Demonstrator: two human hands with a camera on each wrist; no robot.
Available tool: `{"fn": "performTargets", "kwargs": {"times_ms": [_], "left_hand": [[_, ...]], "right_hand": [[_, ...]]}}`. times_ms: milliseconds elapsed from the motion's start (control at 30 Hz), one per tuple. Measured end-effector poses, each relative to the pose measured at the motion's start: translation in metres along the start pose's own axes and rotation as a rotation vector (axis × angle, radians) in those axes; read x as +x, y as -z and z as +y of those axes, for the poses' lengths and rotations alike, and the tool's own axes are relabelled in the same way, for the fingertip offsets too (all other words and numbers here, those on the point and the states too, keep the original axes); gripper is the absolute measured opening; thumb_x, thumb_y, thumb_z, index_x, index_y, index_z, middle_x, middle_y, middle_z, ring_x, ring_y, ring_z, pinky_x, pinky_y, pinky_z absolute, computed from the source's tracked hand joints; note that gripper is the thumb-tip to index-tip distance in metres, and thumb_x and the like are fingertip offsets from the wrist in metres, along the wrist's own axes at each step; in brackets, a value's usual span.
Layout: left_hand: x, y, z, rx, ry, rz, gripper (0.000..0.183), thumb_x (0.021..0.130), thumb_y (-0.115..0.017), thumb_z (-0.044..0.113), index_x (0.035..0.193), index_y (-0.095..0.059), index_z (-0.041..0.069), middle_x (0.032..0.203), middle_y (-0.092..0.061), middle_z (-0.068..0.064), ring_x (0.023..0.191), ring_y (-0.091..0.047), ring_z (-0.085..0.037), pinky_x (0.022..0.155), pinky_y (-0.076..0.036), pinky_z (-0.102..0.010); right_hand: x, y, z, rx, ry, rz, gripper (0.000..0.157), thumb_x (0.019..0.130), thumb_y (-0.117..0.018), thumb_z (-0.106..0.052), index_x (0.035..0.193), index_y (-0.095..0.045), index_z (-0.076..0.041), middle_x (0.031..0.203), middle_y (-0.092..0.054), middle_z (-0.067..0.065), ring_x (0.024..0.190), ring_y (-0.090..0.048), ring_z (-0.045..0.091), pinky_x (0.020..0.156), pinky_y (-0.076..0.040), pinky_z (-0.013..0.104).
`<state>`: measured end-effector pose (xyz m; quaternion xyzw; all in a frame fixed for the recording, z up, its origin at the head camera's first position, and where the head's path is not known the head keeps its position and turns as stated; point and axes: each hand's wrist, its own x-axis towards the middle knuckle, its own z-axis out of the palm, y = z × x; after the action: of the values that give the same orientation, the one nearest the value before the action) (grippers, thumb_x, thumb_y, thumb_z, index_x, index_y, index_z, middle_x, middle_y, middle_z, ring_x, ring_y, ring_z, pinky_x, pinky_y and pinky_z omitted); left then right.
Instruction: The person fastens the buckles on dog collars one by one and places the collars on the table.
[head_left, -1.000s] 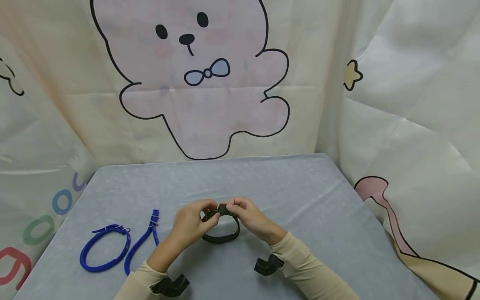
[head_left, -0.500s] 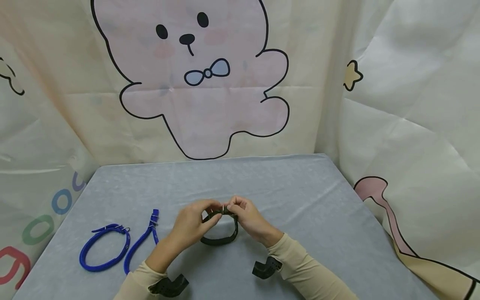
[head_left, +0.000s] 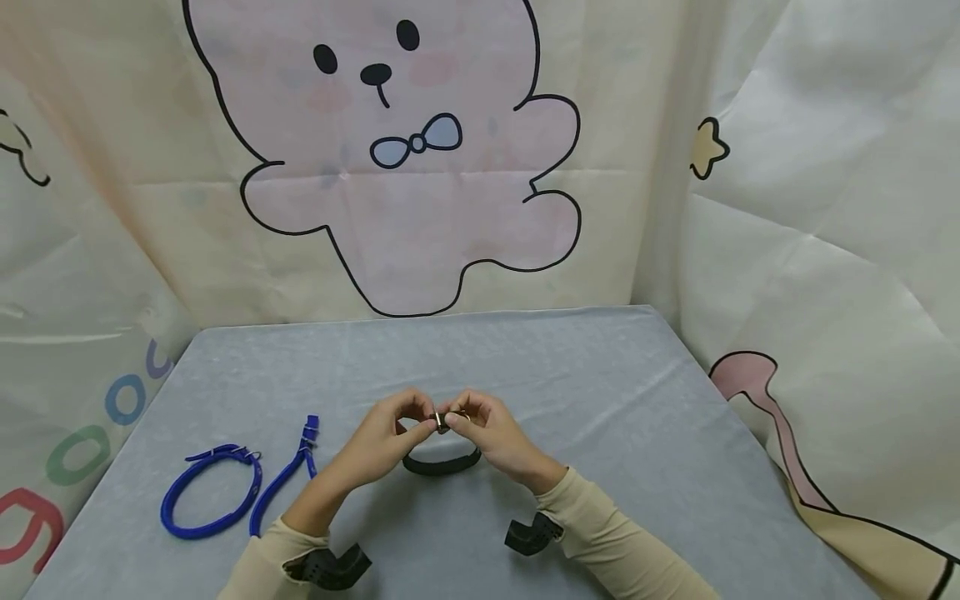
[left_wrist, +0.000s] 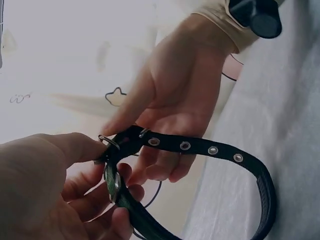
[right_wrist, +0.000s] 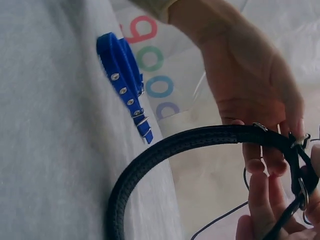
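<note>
A dark collar (head_left: 442, 467) with a row of metal eyelets is held as a loop between both hands, above the table. My left hand (head_left: 384, 440) pinches it between thumb and fingers at the buckle (left_wrist: 108, 142). My right hand (head_left: 504, 435) pinches the strap just beside that, thumb and fingertips close to the left ones. In the left wrist view the eyelet strap (left_wrist: 199, 146) runs from the buckle past the right fingers. A metal ring (left_wrist: 118, 187) hangs near the left fingertips. Fingers partly hide the buckle in the head view.
Two blue collars lie on the left of the grey cloth-covered table (head_left: 600, 383): a round loop (head_left: 191, 532) and a narrow folded one (head_left: 279, 490), partly behind the left forearm. Printed curtains (head_left: 480, 225) stand behind and at both sides.
Both hands keep hold of the collar and shift slightly. The strap piece that stuck up between the fingers is lower, and the metal buckle now shows between the thumbs. The blue collars stay put.
</note>
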<state>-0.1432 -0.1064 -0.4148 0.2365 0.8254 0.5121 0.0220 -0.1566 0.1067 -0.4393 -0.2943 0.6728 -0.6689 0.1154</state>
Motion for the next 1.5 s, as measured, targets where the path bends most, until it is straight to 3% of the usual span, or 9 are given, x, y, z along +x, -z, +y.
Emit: {"fn": "performTargets", "kwargs": {"times_ms": [167, 300, 400, 533, 667, 933, 1067, 1200, 1500], "left_hand": [[0.001, 0.004, 0.0, -0.083, 0.035, -0.006, 0.01, 0.102, -0.055, 0.01, 0.093, -0.057, 0.007, 0.102, -0.065, -0.008, 0.094, -0.059, -0.018, 0.074, -0.046, -0.03], [0.003, 0.006, 0.0, -0.148, 0.054, 0.006, 0.013, 0.101, -0.046, 0.003, 0.089, -0.05, 0.003, 0.097, -0.061, -0.011, 0.085, -0.054, -0.02, 0.074, -0.045, -0.031], [0.003, 0.007, 0.001, -0.164, 0.085, 0.004, 0.014, 0.101, -0.043, 0.003, 0.088, -0.046, 0.004, 0.1, -0.062, -0.013, 0.087, -0.055, -0.02, 0.076, -0.05, -0.032], [0.002, 0.009, 0.001, -0.195, 0.131, 0.017, 0.014, 0.102, -0.04, 0.004, 0.088, -0.043, 0.004, 0.104, -0.061, -0.014, 0.095, -0.057, -0.02, 0.079, -0.054, -0.031], [0.002, 0.01, 0.0, -0.232, 0.154, 0.045, 0.013, 0.102, -0.04, 0.003, 0.09, -0.045, 0.003, 0.104, -0.06, -0.012, 0.1, -0.06, -0.019, 0.081, -0.057, -0.029], [0.001, 0.006, 0.003, -0.241, 0.101, 0.045, 0.009, 0.103, -0.051, 0.006, 0.098, -0.054, -0.001, 0.096, -0.065, -0.013, 0.085, -0.064, -0.015, 0.074, -0.059, -0.029], [-0.001, 0.005, 0.004, -0.22, 0.061, -0.006, 0.01, 0.103, -0.053, 0.008, 0.098, -0.057, 0.0, 0.104, -0.062, -0.014, 0.087, -0.065, -0.014, 0.073, -0.058, -0.031], [-0.004, 0.005, 0.005, -0.204, 0.037, -0.053, 0.012, 0.104, -0.051, 0.008, 0.096, -0.055, 0.0, 0.109, -0.058, -0.016, 0.091, -0.065, -0.014, 0.075, -0.058, -0.032], [-0.001, 0.012, 0.007, -0.283, 0.063, -0.04, 0.017, 0.108, -0.041, 0.012, 0.095, -0.044, 0.002, 0.114, -0.061, -0.021, 0.101, -0.067, -0.017, 0.082, -0.061, -0.033]], "right_hand": [[0.0, 0.003, -0.001, -0.098, 0.059, -0.037, 0.018, 0.102, -0.06, -0.014, 0.113, -0.061, 0.0, 0.117, -0.064, 0.016, 0.1, -0.066, 0.014, 0.091, -0.055, 0.029], [0.0, 0.004, -0.003, -0.202, 0.091, -0.03, 0.018, 0.102, -0.061, -0.011, 0.118, -0.064, -0.003, 0.106, -0.065, 0.018, 0.085, -0.064, 0.021, 0.077, -0.053, 0.025], [0.0, 0.004, -0.004, -0.242, 0.098, -0.018, 0.019, 0.102, -0.059, -0.008, 0.119, -0.065, -0.003, 0.105, -0.066, 0.021, 0.08, -0.063, 0.021, 0.072, -0.051, 0.023], [0.002, 0.005, -0.005, -0.257, 0.106, -0.007, 0.022, 0.102, -0.059, -0.006, 0.123, -0.063, -0.002, 0.117, -0.067, 0.024, 0.086, -0.061, 0.007, 0.07, -0.05, 0.022], [0.003, 0.007, -0.006, -0.274, 0.114, 0.015, 0.022, 0.102, -0.058, -0.005, 0.123, -0.061, -0.004, 0.118, -0.068, 0.021, 0.085, -0.059, 0.006, 0.068, -0.049, 0.023], [0.002, 0.006, -0.009, -0.278, 0.14, 0.015, 0.03, 0.099, -0.063, -0.007, 0.129, -0.061, -0.007, 0.12, -0.068, 0.017, 0.098, -0.065, 0.008, 0.084, -0.057, 0.028], [0.0, 0.001, -0.01, -0.278, 0.186, -0.029, 0.029, 0.099, -0.064, -0.006, 0.128, -0.063, -0.007, 0.118, -0.069, 0.017, 0.09, -0.064, 0.006, 0.073, -0.055, 0.024], [-0.002, -0.003, -0.011, -0.297, 0.206, -0.02, 0.023, 0.099, -0.064, -0.005, 0.121, -0.066, -0.006, 0.114, -0.069, 0.017, 0.079, -0.058, 0.003, 0.062, -0.048, 0.02], [-0.001, 0.006, -0.013, -0.313, 0.187, 0.038, 0.019, 0.098, -0.065, -0.005, 0.117, -0.064, -0.006, 0.108, -0.07, 0.018, 0.075, -0.058, 0.006, 0.064, -0.047, 0.022]]}}
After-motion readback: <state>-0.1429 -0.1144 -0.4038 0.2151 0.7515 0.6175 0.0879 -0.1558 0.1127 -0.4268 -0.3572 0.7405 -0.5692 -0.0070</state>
